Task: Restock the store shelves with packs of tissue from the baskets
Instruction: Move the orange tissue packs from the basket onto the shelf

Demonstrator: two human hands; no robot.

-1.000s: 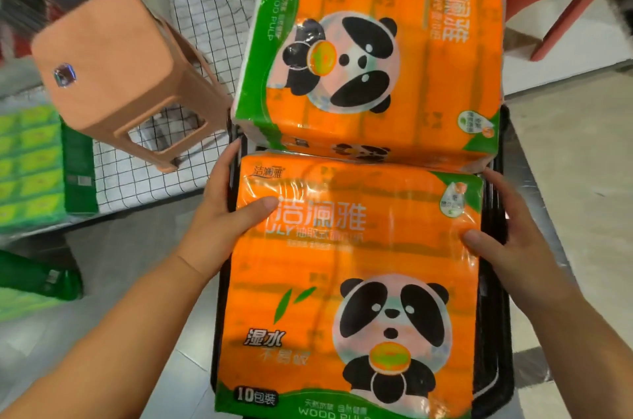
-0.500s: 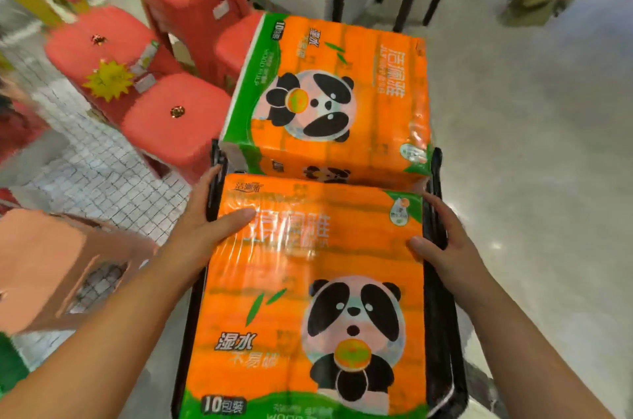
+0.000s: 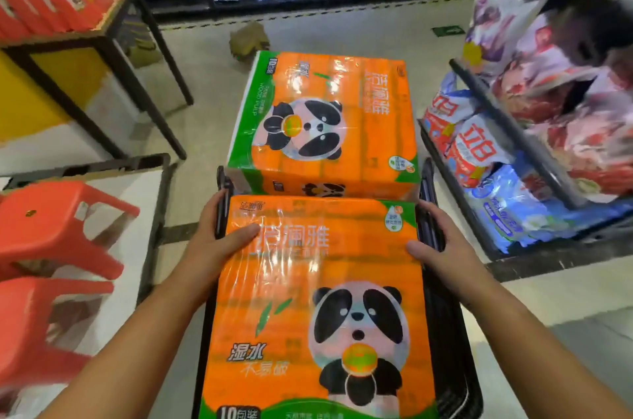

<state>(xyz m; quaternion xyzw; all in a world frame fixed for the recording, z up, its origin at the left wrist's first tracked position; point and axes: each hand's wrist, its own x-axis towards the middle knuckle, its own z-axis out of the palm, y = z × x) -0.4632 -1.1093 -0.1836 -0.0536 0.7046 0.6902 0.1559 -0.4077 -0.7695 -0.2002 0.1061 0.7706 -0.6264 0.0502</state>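
Two orange tissue packs with a panda print ride on a black basket (image 3: 452, 333). The near tissue pack (image 3: 308, 309) lies flat, and the far tissue pack (image 3: 325, 124) lies just beyond it, a little higher. My left hand (image 3: 219, 240) grips the basket's left rim, its thumb pressed on the near pack's top. On the other side, my right hand (image 3: 435, 244) holds the right rim with its thumb on the same pack. Whatever is in the basket under the packs is hidden.
Red plastic stools (image 3: 51, 268) stand at the left. A black-legged display table (image 3: 113, 31) with red packs is at the far left. A low rack of bagged goods (image 3: 496, 158) lines the right. A brown box (image 3: 248, 40) lies on the floor ahead, before dark shelves.
The view has swung as the basket moved along the aisle: the stools slid from the upper left to my near left, and the rack of bags appeared at the right. Both hands keep their hold.
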